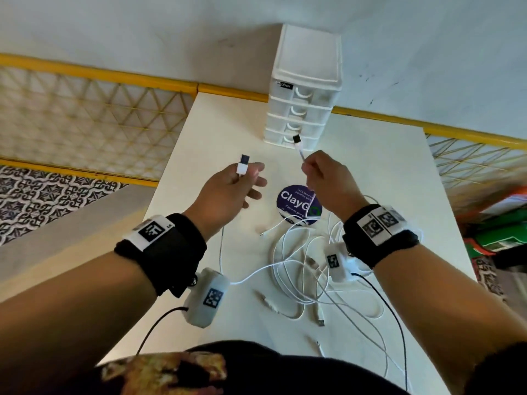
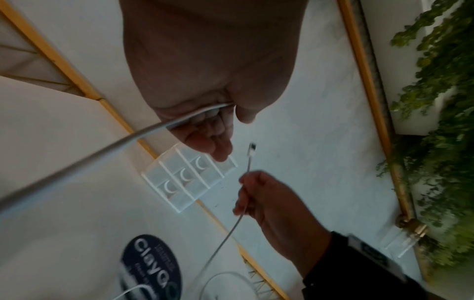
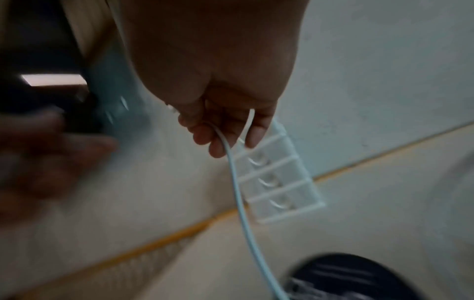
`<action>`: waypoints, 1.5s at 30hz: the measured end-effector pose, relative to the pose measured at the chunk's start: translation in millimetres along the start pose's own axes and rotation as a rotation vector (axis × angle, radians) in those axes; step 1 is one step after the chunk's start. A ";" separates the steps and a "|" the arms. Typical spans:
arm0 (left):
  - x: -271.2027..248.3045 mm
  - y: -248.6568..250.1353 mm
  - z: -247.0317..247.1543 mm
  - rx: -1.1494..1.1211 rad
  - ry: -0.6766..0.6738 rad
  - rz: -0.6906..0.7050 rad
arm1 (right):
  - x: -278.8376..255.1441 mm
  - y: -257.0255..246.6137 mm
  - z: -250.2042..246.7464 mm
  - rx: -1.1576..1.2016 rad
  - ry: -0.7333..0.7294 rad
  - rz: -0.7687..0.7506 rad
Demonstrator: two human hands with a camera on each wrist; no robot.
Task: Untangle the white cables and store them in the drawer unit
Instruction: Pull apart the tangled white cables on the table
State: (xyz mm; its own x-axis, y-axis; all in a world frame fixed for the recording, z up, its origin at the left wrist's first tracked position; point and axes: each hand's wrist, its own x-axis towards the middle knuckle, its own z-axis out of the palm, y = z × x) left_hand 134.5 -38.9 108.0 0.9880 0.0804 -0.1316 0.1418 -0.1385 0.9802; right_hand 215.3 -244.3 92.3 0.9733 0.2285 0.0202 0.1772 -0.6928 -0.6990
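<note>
My left hand (image 1: 242, 181) is raised over the white table (image 1: 385, 178) and pinches a white USB plug (image 1: 243, 166) that sticks up from its fingers; its cable (image 2: 102, 150) runs back past the wrist. My right hand (image 1: 319, 175) pinches a thin white cable just below its small dark-tipped connector (image 1: 297, 139), also seen in the left wrist view as the connector (image 2: 252, 149). That cable (image 3: 241, 203) hangs down from the fingers. A tangle of white cables (image 1: 302, 277) lies on the table beneath my right wrist. The white drawer unit (image 1: 302, 89) stands at the table's far edge, all drawers closed.
A round dark blue sticker (image 1: 296, 203) lies on the table between my hands. A yellow railing (image 1: 85, 69) runs behind the table, with patterned floor far below on the left. Coloured clutter (image 1: 496, 223) sits off the table's right edge. Black wrist wires (image 1: 396, 317) trail across the near table.
</note>
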 end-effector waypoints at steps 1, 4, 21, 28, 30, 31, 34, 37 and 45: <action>0.1 9.8 2.2 -0.019 -0.018 0.030 | -8.6 -24.2 -3.9 0.116 0.010 0.002; -0.4 35.5 8.2 -0.124 -0.089 0.130 | -31.0 -81.5 -11.0 0.284 -0.021 -0.029; -0.8 119.3 -149.5 -0.449 0.581 0.338 | -124.7 57.0 -96.8 -0.252 0.083 0.421; -26.7 118.9 -79.7 0.102 0.408 0.445 | -124.3 -9.8 -118.2 -0.042 0.173 0.177; -41.2 118.9 -37.5 0.265 0.230 0.482 | -119.1 -47.1 -116.1 -0.071 0.130 0.047; -48.0 119.9 -15.5 0.329 0.137 0.493 | -118.7 -64.1 -116.9 -0.098 0.111 -0.008; -61.2 124.2 33.7 0.518 -0.092 0.470 | -117.0 -99.4 -121.4 -0.131 0.109 -0.132; -63.9 133.5 49.8 0.686 -0.120 0.483 | -122.5 -104.0 -130.2 -0.149 0.090 -0.187; -41.5 163.8 -28.3 0.292 0.376 0.401 | -144.1 33.2 -155.4 -0.204 -0.039 0.116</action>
State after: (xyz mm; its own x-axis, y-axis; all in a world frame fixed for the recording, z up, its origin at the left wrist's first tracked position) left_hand 114.9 -37.0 278.2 0.8864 0.3014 0.3514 -0.1723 -0.4898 0.8546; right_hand 103.6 -406.5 177.2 0.9833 0.1623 -0.0821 0.0936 -0.8387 -0.5365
